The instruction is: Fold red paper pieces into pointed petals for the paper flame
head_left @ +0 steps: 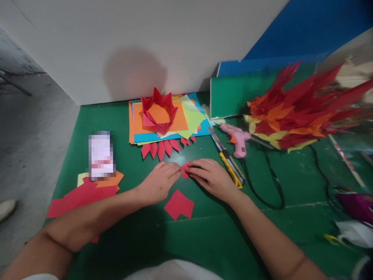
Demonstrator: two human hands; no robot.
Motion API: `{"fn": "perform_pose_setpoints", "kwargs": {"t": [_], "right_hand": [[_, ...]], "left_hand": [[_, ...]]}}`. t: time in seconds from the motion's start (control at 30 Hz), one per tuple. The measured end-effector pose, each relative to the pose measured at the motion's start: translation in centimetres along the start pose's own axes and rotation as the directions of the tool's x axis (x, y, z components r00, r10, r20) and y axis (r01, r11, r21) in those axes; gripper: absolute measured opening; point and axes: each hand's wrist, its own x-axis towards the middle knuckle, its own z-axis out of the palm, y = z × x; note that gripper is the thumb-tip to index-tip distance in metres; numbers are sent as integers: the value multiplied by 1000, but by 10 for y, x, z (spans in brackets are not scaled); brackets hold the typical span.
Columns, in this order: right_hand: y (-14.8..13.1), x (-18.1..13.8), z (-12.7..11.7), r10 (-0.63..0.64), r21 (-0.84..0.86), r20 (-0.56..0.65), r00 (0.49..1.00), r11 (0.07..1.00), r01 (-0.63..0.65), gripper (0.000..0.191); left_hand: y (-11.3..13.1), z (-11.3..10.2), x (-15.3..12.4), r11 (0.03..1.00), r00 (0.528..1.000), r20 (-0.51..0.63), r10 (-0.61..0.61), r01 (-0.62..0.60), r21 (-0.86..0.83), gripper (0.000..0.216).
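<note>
Between my two hands, just above the green table, is a small folded piece of red paper (185, 171). My left hand (161, 182) closes its fingertips on the paper's left edge. From the other side, my right hand (214, 179) pinches it with thumb and fingers. Below them lie red paper squares (179, 204), overlapping. Just beyond my hands, a row of pointed red paper pieces (161, 149) rests on the table. Behind that, a red folded-paper ring with points (160, 126) sits on a stack of coloured paper (182, 118).
Right of my hands lie a yellow utility knife (230, 167) and a pink glue gun (239, 142) with its black cord. A red and orange paper flame shape (291, 116) stands at the far right. At left, a blurred-out phone-like object (101, 155) rests over red sheets (87, 196).
</note>
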Motion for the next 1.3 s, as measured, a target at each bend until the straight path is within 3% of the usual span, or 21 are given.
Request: {"fn": "perform_pose_setpoints", "kwargs": {"t": [0.5, 0.8, 1.03, 1.3], "right_hand": [[-3, -2, -3, -11, -8, 11, 1000, 1000, 12, 20], [-9, 4, 3, -18, -49, -86, 996, 999, 14, 9], [-8, 3, 4, -29, -24, -33, 999, 999, 28, 12], [-9, 1, 4, -124, -125, -40, 992, 985, 118, 15]], "left_hand": [[0, -5, -1, 997, 997, 72, 7, -13, 74, 49], [2, -3, -1, 999, 999, -1, -45, 45, -13, 43], [3, -4, -1, 997, 998, 12, -62, 62, -44, 44], [3, -5, 0, 996, 997, 20, -80, 81, -43, 45]]}}
